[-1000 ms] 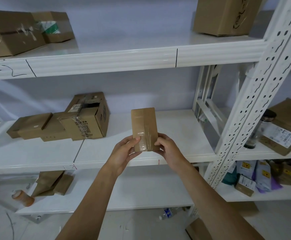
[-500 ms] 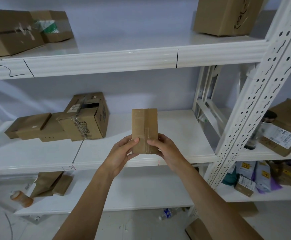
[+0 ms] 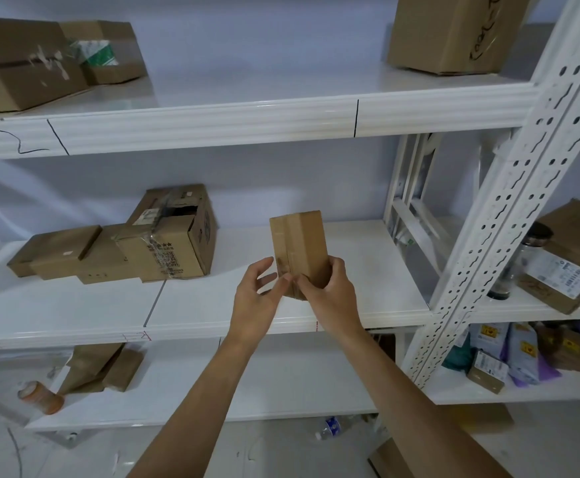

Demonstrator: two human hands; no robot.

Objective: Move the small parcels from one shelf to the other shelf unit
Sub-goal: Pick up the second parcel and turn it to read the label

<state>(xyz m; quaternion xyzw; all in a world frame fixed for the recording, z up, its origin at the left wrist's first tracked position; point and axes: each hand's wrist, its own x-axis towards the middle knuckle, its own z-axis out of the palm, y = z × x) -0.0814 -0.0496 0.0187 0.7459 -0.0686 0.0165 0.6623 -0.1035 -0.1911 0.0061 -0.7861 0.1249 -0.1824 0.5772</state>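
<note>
A small brown cardboard parcel (image 3: pixel 299 246) stands upright in the air in front of the middle shelf (image 3: pixel 368 315). My right hand (image 3: pixel 330 298) grips its lower right side. My left hand (image 3: pixel 257 298) is at its lower left, fingers spread, with the fingertips touching its bottom edge. Further parcels (image 3: pixel 482 374) lie on the right shelf unit's lower shelf, beside a labelled box (image 3: pixel 564 267) one level up.
An open taped box (image 3: pixel 174 243) and flat boxes (image 3: pixel 64 257) lie at the middle shelf's left. Big boxes (image 3: pixel 451 32) sit on the top shelf. A perforated white post (image 3: pixel 509 219) separates the two units. A bottle (image 3: pixel 40 396) and crumpled cardboard (image 3: pixel 102 367) lie on the bottom shelf.
The parcel has turned in my hands, showing another face and edge. My left hand has loosened, its fingers spreading off the side. The right hand keeps its grip.
</note>
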